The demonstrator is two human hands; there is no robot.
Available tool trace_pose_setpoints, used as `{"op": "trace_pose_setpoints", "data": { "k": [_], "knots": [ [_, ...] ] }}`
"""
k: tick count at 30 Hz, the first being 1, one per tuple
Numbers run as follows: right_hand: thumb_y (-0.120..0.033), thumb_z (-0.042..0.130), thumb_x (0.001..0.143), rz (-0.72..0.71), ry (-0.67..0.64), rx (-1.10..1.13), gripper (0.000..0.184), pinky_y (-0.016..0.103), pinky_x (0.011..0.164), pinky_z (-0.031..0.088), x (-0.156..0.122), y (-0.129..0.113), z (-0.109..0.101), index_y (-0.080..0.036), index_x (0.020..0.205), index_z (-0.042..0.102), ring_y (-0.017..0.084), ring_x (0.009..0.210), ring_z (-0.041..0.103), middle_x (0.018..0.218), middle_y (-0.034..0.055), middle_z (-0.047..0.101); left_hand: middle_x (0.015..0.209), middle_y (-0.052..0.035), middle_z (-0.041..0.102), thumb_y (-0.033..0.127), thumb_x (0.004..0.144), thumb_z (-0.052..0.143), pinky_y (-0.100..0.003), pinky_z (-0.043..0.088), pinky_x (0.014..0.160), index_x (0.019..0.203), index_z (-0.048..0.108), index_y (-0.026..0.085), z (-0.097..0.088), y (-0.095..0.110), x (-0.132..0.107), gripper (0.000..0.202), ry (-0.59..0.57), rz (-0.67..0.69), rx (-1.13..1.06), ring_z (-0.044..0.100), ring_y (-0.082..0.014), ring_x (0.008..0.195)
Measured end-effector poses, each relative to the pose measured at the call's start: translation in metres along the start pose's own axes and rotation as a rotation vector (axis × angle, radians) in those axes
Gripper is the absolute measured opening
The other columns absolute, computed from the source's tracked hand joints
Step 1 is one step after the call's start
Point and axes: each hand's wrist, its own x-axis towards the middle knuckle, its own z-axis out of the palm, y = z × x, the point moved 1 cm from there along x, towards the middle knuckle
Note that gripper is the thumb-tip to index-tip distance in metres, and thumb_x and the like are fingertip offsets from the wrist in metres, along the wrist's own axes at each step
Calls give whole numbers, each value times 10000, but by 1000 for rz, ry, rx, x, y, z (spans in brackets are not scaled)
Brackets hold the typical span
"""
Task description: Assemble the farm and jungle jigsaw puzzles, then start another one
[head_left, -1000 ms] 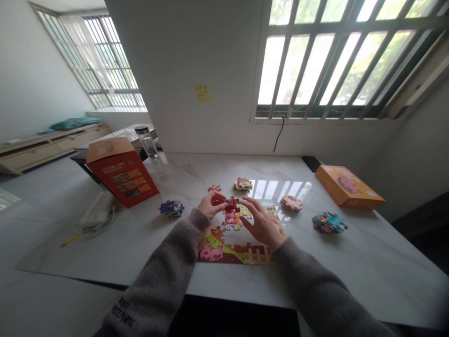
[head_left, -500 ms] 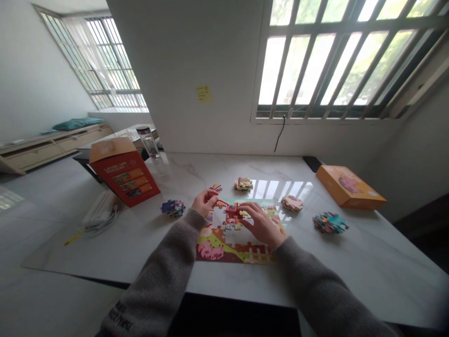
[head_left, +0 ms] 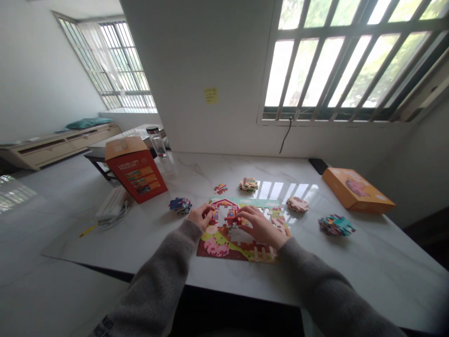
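Observation:
A partly assembled jigsaw puzzle (head_left: 224,248) of a farm scene lies on the white marble table (head_left: 372,262), with a red barn roof at its top and a gap of bare table in its middle. My right hand (head_left: 261,226) reaches over the puzzle, its fingertips against a red puzzle piece (head_left: 231,217). My left hand (head_left: 201,216) rests at the puzzle's left edge, fingers curled by a small piece (head_left: 214,216). Sorted stacks of pieces (head_left: 180,205) (head_left: 249,184) (head_left: 297,204) (head_left: 336,225) surround the puzzle.
A red puzzle box (head_left: 135,173) stands tilted at the table's left, with a glass bottle (head_left: 157,142) behind it. An orange box lid (head_left: 358,190) lies at the right. A white bundle with a cable (head_left: 112,210) sits by the left edge.
My left hand has moved down from the loose pieces to the puzzle's left edge. The barn roof section now shows at the puzzle's top. My right hand has closed in on the red piece.

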Motion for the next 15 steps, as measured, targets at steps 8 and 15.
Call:
{"op": "trace_pose_setpoints", "data": {
  "k": [8, 15],
  "knots": [
    [-217, 667, 925, 24, -73, -145, 174, 383, 888, 489, 21, -3, -1, -228, 1096, 640, 238, 1030, 571, 1105, 86, 647, 858, -60, 712, 234, 804, 591, -316, 523, 739, 876, 721, 206, 4, -11, 4, 152, 43, 201, 140, 637, -196, 767],
    [-224, 681, 911, 74, -84, -266, 171, 386, 868, 453, 29, 6, 10, -213, 1075, 631, 247, 978, 562, 1084, 86, 647, 988, -92, 710, 161, 810, 556, -412, 511, 924, 939, 725, 187, 11, -32, 10, 213, -39, 278, 272, 617, -257, 982]
  ]
}}
